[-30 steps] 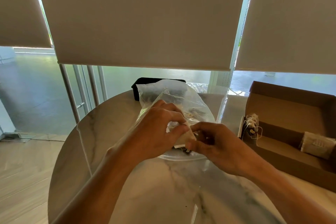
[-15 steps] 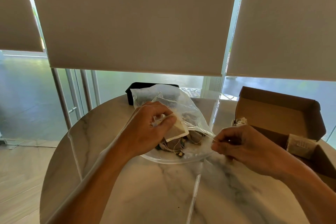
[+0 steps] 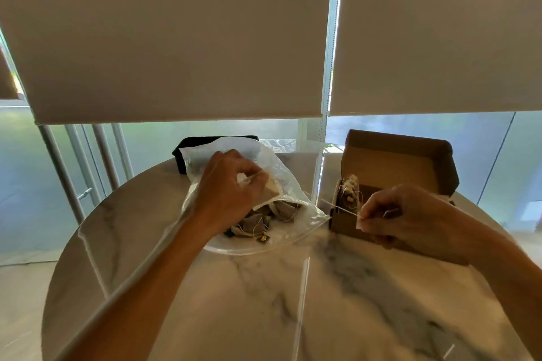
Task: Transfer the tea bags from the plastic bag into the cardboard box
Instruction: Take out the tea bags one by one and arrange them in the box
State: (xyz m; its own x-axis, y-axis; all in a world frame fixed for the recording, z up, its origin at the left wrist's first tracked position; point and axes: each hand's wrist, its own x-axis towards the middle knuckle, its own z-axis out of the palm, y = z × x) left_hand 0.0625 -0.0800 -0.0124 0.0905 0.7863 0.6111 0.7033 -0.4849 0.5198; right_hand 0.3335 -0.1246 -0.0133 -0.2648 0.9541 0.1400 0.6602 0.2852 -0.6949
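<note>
Your left hand reaches into the mouth of the clear plastic bag, which lies on the round marble table, and pinches one pale tea bag at the opening. Under it, inside the bag, lies a heap of grey-brown tea bags with strings and dark tags. Your right hand, fingers curled, pinches a thin white string drawn taut toward the bag; its far end is too fine to trace. The open cardboard box stands just right of the bag, a row of tea bags upright at its left end. A black container sits behind the bag.
</note>
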